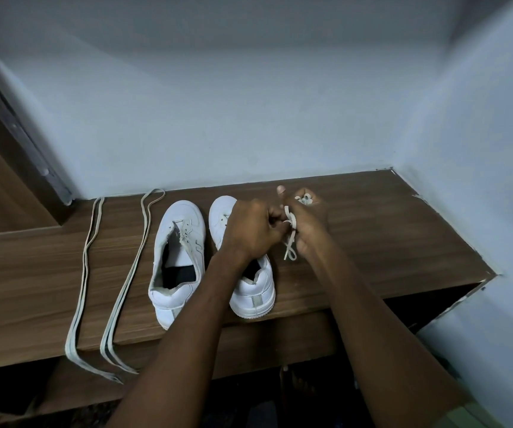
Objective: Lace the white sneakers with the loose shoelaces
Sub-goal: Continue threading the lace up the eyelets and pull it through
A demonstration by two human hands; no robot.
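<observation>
My left hand and right hand both pinch a bunched off-white shoelace above the brown wooden shelf, just right of the two unlaced white sneakers; two more long flat laces lie stretched out left of them.

Two white low-top leather sneakers stand side by side, toes pointing away, heels near the front edge of the surface. The left sneaker has bare eyelets and an open, dark interior with its tongue showing. The right sneaker is partly hidden behind a forearm; only its toe and heel show. Two long flat off-white shoelaces lie folded double to the left, the far-left lace and the nearer lace, their ends overhanging the front edge. A bundled off-white lace hangs in a loop right of the shoes.
</observation>
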